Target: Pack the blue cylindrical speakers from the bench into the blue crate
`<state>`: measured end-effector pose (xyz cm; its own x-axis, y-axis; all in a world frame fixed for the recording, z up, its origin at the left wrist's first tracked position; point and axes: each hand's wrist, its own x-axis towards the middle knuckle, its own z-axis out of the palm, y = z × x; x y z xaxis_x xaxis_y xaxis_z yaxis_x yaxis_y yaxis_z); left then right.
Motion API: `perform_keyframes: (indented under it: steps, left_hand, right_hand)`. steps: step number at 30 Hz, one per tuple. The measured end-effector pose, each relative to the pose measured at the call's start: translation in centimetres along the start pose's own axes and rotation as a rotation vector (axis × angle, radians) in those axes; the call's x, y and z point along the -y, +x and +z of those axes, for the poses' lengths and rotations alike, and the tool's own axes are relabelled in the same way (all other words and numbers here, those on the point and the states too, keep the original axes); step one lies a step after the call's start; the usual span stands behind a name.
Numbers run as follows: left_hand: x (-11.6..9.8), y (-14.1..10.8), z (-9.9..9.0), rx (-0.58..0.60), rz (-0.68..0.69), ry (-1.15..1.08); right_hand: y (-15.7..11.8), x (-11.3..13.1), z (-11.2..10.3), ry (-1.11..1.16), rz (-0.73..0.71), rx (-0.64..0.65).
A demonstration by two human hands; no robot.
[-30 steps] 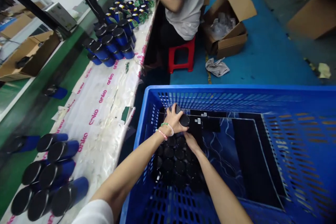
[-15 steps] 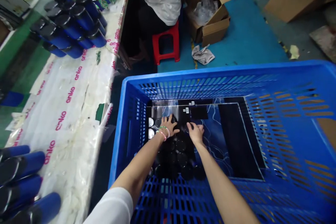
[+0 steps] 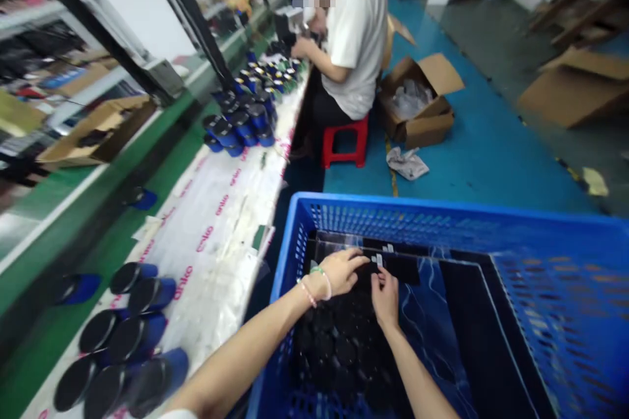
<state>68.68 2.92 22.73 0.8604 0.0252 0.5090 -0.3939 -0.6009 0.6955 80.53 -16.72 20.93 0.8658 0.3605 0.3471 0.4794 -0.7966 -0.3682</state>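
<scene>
Looks partway done, with dark rounds [image 3: 345, 349] in the crate [image 3: 442, 209] below spread left fingers [image 3: 354, 263] and bent right fingers [image 3: 384, 280] of unclear grip, and blue cylinders [image 3: 142, 335] leftward on the worktop [image 3: 196, 191].

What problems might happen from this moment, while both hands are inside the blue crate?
The beaded bracelets by the left hand might catch on the black round pieces close below. The right hand is near the left, so they might bump. A tipped piece might scratch the streaked dark panel beside the group.
</scene>
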Motion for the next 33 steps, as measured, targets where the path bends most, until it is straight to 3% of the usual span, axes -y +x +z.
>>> perform_keyframes:
  steps: [2,4,6,8,12,15,19,24,29,33]
  left_hand:
    - [0.5,-1.7,-5.9,-0.251,0.075,-0.076]
    - [3.1,-3.9,-11.3,-0.498,0.011,-0.111]
    - [7.5,-6.3,-15.9,-0.696,-0.125,-0.110]
    - [12.7,-8.2,-19.8,-0.827,-0.296,-0.071]
    - [21.3,-8.8,-25.1,-0.967,-0.636,0.038]
    - [24.9,-7.0,-26.9,-0.941,-0.712,0.017]
    - [27.2,-4.0,-27.2,-0.893,-0.657,0.023]
    - [28.1,-2.4,-27.2,-0.820,-0.679,0.047]
    - [28.4,-3.3,-27.0,-0.826,-0.599,-0.005]
    - [27.2,-6.2,-26.1,-0.890,-0.503,-0.103]
  right_hand:
    - [2.7,5.9,-0.1,0.036,-0.186,-0.164]
    - [5.4,12.7,0.8,0.098,-0.373,-0.258]
    - [7.8,19.8,2.9,0.179,-0.540,-0.232]
    - [9.9,26.3,5.9,0.199,-0.684,-0.103]
    - [14.0,36.5,12.6,-0.017,-0.862,0.157]
    - [16.2,41.8,16.6,-0.215,-0.777,0.288]
    - [18.3,45.5,19.9,-0.335,-0.623,0.250]
    - [21.3,45.8,21.0,-0.292,-0.625,0.351]
    - [23.8,45.7,20.5,-0.293,-0.686,0.428]
    - [23.7,45.8,20.3,-0.334,-0.703,0.369]
